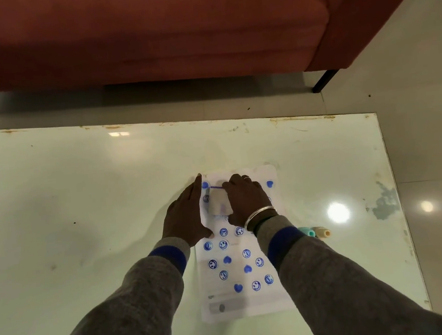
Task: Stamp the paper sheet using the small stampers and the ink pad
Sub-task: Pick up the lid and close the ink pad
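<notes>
Paper sheet [238,246] flat on the pale desk [82,194], dotted with blue stamps, left hand [185,219] pressed flat on its left edge – fingers spread, right hand [246,200] gripping a small white ink pad [220,204] at the sheet's top, 2 stampers [318,232] lying just right of the sheet.

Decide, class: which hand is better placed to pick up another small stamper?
Probably the right hand: the stampers lie just beside its sleeve, while the left hand rests flat across the paper sheet.
</notes>
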